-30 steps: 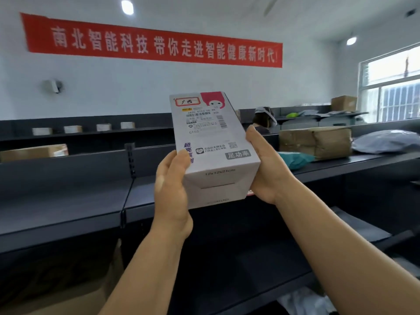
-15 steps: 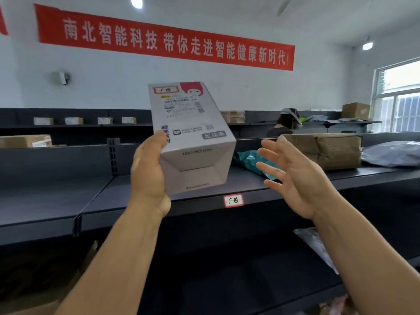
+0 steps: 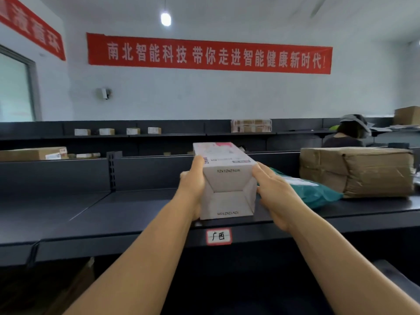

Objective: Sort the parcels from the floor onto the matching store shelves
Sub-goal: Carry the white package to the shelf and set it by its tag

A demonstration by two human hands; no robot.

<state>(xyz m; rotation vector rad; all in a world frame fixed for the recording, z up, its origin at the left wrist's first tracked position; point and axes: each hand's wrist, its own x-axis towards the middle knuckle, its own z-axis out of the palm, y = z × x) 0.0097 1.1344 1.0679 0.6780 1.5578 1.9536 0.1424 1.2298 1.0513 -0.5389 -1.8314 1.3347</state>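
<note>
A white carton (image 3: 227, 178) with a pink print and a shipping label lies lengthwise on the dark metal shelf (image 3: 136, 214), its near end at the front edge. My left hand (image 3: 193, 178) grips its left side. On its right side my right hand (image 3: 272, 192) lies flat, fingers stretched along the carton. A red-bordered tag (image 3: 218, 236) with handwritten characters is stuck on the shelf's front lip right below the carton.
To the right of the carton lie a teal mailer bag (image 3: 313, 192) and a big taped brown parcel (image 3: 359, 171). Small boxes (image 3: 106, 131) stand on the back shelves, a brown box (image 3: 34, 153) at left. A person (image 3: 350, 133) is behind the shelves at right.
The carton has come down from the air onto the shelf above the tag. My right hand, free half a second ago, now rests on the carton's right side.
</note>
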